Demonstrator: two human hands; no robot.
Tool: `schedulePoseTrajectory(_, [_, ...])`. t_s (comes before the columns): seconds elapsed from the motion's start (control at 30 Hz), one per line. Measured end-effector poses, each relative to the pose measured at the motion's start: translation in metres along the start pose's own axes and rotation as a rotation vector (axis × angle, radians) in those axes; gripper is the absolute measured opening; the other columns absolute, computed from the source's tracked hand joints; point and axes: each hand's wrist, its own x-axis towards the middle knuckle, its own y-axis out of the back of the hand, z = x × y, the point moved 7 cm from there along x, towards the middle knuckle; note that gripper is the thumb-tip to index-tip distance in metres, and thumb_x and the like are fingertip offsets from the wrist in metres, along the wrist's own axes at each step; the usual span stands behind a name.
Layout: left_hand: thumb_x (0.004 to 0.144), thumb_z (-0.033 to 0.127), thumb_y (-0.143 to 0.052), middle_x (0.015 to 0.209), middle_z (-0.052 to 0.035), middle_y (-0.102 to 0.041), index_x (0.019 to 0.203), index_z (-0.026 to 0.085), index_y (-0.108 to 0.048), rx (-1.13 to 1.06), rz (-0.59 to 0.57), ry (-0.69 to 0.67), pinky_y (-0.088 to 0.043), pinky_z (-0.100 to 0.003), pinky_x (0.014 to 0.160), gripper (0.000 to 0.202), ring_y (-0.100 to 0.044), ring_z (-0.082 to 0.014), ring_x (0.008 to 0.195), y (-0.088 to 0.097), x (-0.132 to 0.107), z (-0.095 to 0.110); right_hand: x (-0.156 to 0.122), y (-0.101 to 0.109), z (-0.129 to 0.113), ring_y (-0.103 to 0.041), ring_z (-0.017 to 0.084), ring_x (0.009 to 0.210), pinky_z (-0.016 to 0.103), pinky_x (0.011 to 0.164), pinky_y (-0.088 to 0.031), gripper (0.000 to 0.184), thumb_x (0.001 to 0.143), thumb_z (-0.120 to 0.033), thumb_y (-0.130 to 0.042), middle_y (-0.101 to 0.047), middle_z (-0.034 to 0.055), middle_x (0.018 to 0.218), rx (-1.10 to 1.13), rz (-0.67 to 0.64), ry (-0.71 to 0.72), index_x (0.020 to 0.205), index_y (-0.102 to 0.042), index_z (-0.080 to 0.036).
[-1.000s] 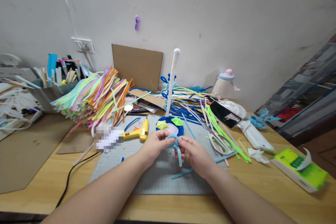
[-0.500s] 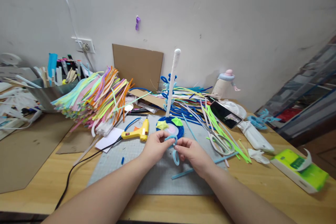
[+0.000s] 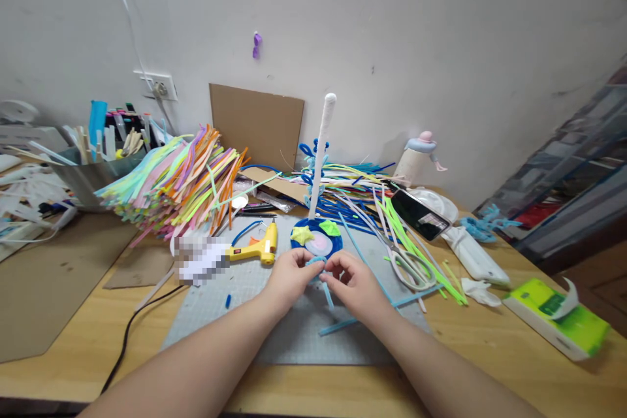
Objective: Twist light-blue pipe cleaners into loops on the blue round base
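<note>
Both hands meet over the grey cutting mat point(image 3: 225, 333), pinching one light blue pipe cleaner point(image 3: 328, 296). My left hand point(image 3: 290, 274) is closed on its bent upper part. With thumb and forefinger together, my right hand point(image 3: 353, 279) grips it from the other side; the fingers partly hide it. A short length hangs below the fingertips. Just behind stands a round dark blue base point(image 3: 337, 249) bearing a yellow star point(image 3: 302, 235), a green star point(image 3: 332, 228) and a pink-white centre. An upright white fuzzy stick point(image 3: 321, 150) rises behind it, with blue looped pieces alongside.
A yellow glue gun point(image 3: 262, 249) lies left of the base, and scissors point(image 3: 410, 268) lie to the right. Loose pipe cleaners point(image 3: 360, 321) are on the mat. A large multicoloured bundle point(image 3: 176, 183) sits back left; a phone point(image 3: 422, 214) and a green tissue pack point(image 3: 556, 317) are right.
The light blue pipe cleaner has turned in my fingers: its hanging loop now shows as a narrow length. My right hand has shifted slightly up and left, closer to my left.
</note>
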Motion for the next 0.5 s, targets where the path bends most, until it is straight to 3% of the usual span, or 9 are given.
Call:
schedulePoseTrajectory(0.1, [0.057,0.037,-0.071,0.057,0.0009,-0.056,0.062,0.014,-0.055,-0.029,0.000,0.083,-0.037,-0.022,0.050,0.028,-0.050,-0.0112,0.053,-0.002,-0.002,-0.006,-0.001,-0.001,0.000,-0.050,0.013,0.063,0.025,0.055,-0.038,0.007,0.075,-0.023,-0.058,-0.054,0.0001,0.070,-0.022,-0.011,0.026,0.069,-0.057,-0.018])
schedulePoseTrajectory(0.23, [0.057,0.039,-0.072,0.062,0.0003,-0.058,0.067,0.014,-0.056,-0.168,-0.086,0.130,-0.042,-0.023,0.052,0.031,-0.054,-0.0115,0.055,-0.009,-0.004,-0.008,-0.001,-0.004,0.014,-0.054,0.015,0.061,0.026,0.056,-0.041,0.009,0.077,-0.026,-0.055,-0.058,0.0007,0.067,0.126,-0.018,-0.085,0.076,-0.058,-0.018])
schedulePoseTrajectory(0.5, [0.057,0.036,-0.073,0.057,0.0006,-0.059,0.067,0.014,-0.060,-0.061,-0.098,-0.006,-0.041,-0.022,0.048,0.027,-0.051,-0.0099,0.047,-0.008,0.003,-0.003,-0.002,0.004,-0.005,-0.052,0.016,0.066,0.027,0.061,-0.039,0.013,0.078,-0.025,-0.055,-0.056,0.0014,0.069,0.029,0.037,0.056,0.067,-0.059,-0.019])
